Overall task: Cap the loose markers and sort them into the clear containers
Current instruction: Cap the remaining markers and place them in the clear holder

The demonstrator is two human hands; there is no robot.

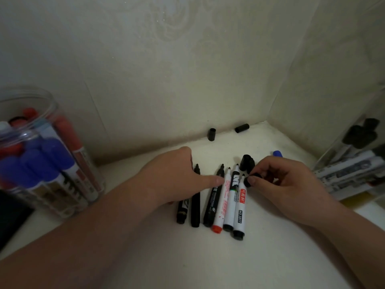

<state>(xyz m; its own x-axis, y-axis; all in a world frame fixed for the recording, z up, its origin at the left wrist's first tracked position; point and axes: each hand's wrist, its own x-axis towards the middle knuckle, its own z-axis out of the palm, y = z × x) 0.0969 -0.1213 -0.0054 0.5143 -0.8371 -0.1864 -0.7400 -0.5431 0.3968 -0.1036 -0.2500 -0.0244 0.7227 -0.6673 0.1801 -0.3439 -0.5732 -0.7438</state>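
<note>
Several uncapped markers lie side by side on the white table (208, 257), tips pointing away: black ones (195, 205) on the left, white ones such as the red-ended marker (221, 202) and the NO.3817 marker (239, 213) on the right. My left hand (173, 176) lies over the black markers, its thumb touching the red-ended marker. My right hand (285, 182) pinches a black cap (253, 178) just beside the tip of the NO.3817 marker. Another black cap (246, 162) stands behind the tips. A blue cap (277, 153) peeks out behind my right hand.
A round clear container (48, 155) with blue and red capped markers stands at the left. A clear container (354, 161) with black-capped markers stands at the right edge. Two loose black caps (212, 134) (242, 128) lie by the back wall. A dark object (10, 217) sits at far left.
</note>
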